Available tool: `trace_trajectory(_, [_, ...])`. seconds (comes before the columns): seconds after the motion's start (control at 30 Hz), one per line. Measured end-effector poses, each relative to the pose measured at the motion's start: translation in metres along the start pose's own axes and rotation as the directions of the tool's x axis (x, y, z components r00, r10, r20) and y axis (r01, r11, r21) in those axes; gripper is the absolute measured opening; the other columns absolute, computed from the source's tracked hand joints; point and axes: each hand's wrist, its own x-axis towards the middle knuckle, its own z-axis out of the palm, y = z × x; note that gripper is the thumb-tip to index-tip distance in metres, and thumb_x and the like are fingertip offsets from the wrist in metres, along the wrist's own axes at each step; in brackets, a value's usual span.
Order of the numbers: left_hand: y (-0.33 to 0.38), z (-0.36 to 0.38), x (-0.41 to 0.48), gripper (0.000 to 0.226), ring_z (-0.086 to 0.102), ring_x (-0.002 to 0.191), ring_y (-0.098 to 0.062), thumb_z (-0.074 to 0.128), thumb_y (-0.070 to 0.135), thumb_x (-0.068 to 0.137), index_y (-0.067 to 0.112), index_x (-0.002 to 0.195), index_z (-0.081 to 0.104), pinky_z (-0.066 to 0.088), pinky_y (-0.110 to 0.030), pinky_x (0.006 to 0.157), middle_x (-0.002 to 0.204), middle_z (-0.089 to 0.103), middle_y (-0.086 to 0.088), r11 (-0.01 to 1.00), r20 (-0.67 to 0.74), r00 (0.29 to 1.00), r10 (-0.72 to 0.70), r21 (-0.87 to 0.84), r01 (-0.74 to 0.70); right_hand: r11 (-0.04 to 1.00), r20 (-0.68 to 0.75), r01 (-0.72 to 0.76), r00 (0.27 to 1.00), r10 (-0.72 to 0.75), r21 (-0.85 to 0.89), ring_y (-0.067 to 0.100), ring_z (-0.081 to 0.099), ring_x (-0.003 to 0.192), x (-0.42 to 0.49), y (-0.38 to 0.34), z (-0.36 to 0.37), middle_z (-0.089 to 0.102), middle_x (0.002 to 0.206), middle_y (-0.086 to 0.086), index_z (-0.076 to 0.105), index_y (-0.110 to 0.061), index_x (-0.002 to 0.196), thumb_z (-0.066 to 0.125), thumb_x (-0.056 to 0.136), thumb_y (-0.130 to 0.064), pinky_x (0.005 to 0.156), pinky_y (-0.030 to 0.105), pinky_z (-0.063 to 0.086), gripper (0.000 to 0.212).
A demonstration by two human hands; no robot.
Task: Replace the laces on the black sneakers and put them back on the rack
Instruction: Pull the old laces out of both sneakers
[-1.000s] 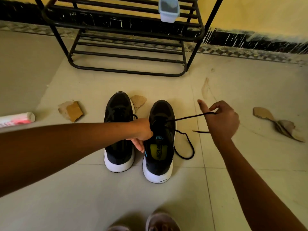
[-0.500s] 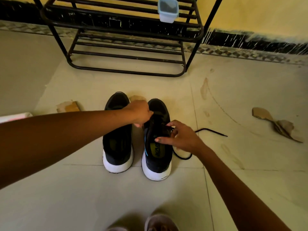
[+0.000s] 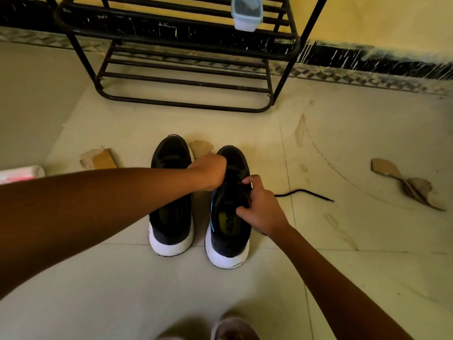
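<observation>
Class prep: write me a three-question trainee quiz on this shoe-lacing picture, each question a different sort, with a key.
1. True or false: the left sneaker and the right sneaker stand on the rack.
2. The fingers of the right hand are on which? A: left sneaker. B: right sneaker. C: plastic container.
3. Fill in: the loose end of the black lace lies on the ____.
Key: 1 false; 2 B; 3 floor.
</observation>
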Motion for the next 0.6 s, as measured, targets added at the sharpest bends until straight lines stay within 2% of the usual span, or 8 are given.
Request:
trace_trajectory(0.07, [0.001,0.003,0.002,0.01,0.054,0.085,-0.029,0.047,0.004,0.091,0.003,0.084,0.054,0.042,-0.035,0.072,0.075,0.048,-0.008,0.999,-0.033,0.998,-0.044,0.016,0.045,1.0,-0.008,-0.009,1.0,0.009,-0.007,0.006,0.05,0.056,-0.001,0.0,0.001,0.047,0.066,-0.01,0.034,-0.017,0.124,0.064,0.079,-0.013,0.045,0.012,0.032,0.055])
trace_trajectory(0.13, [0.001,0.006,0.004,0.017,0.056,0.097,-0.032,0.044,0.007,0.093,-0.001,0.103,0.055,0.043,-0.036,0.08,0.093,0.055,-0.013,0.996,-0.078,0.993,-0.086,-0.022,0.085,1.0,-0.029,-0.028,0.999,0.028,-0.007,0.01,0.052,0.06,-0.001,0.0,0.002,0.05,0.07,-0.007,0.033,-0.017,0.126,0.064,0.08,-0.014,0.047,0.013,0.031,0.056])
trace_trajectory(0.27, [0.006,-0.008,-0.001,0.02,0.054,0.092,-0.027,0.046,0.0,0.092,-0.004,0.111,0.048,0.042,-0.032,0.073,0.105,0.056,-0.015,0.962,0.003,0.993,-0.117,-0.246,0.114,0.999,-0.05,-0.034,0.998,0.033,-0.031,0.015,0.054,0.066,-0.003,-0.003,0.002,0.055,0.078,-0.001,0.034,-0.014,0.127,0.064,0.081,-0.012,0.048,0.016,0.034,0.055])
trace_trajectory(0.37, [0.012,-0.018,-0.007,0.008,0.051,0.082,-0.019,0.047,0.0,0.091,0.006,0.086,0.051,0.039,-0.027,0.067,0.085,0.053,-0.008,0.898,-0.041,0.992,-0.119,-0.431,0.09,0.995,-0.048,-0.023,0.999,0.018,-0.097,0.019,0.058,0.073,-0.003,-0.007,0.002,0.056,0.084,-0.001,0.035,-0.014,0.128,0.062,0.082,-0.013,0.056,0.022,0.04,0.054])
trace_trajectory(0.43, [0.017,-0.017,-0.008,0.028,0.05,0.067,-0.014,0.045,-0.001,0.093,0.011,0.067,0.043,0.04,-0.018,0.056,0.072,0.048,-0.004,0.828,-0.034,0.994,-0.102,-0.557,0.066,0.989,-0.056,-0.024,0.998,0.016,-0.146,0.023,0.062,0.082,-0.004,-0.009,0.001,0.059,0.089,0.002,0.037,-0.014,0.128,0.062,0.082,-0.013,0.064,0.026,0.044,0.052])
trace_trajectory(0.5, [0.017,-0.02,-0.008,0.027,0.05,0.062,-0.012,0.045,0.006,0.095,0.013,0.069,0.043,0.043,-0.013,0.048,0.071,0.048,-0.004,0.745,-0.023,0.994,-0.108,-0.664,0.065,0.984,-0.067,-0.03,0.998,0.019,-0.174,0.024,0.063,0.088,-0.005,-0.011,0.001,0.064,0.095,0.006,0.038,-0.014,0.128,0.061,0.083,-0.014,0.068,0.027,0.046,0.051])
trace_trajectory(0.57, [0.012,-0.031,-0.012,0.015,0.051,0.066,-0.018,0.052,0.02,0.093,0.012,0.081,0.048,0.043,-0.021,0.05,0.076,0.051,-0.006,0.793,0.01,0.998,-0.057,-0.607,0.051,0.982,-0.067,-0.035,0.997,0.023,-0.186,0.025,0.063,0.089,-0.006,-0.012,0.002,0.065,0.097,0.007,0.039,-0.013,0.128,0.061,0.083,-0.014,0.068,0.026,0.045,0.049])
trace_trajectory(0.6, [0.008,-0.038,-0.014,0.014,0.052,0.071,-0.021,0.056,0.023,0.091,0.011,0.089,0.049,0.041,-0.024,0.052,0.079,0.052,-0.007,0.905,0.046,0.999,-0.022,-0.423,0.04,0.981,-0.063,-0.037,0.998,0.025,-0.191,0.024,0.063,0.089,-0.006,-0.013,0.002,0.065,0.099,0.008,0.039,-0.012,0.127,0.06,0.084,-0.014,0.068,0.026,0.045,0.048])
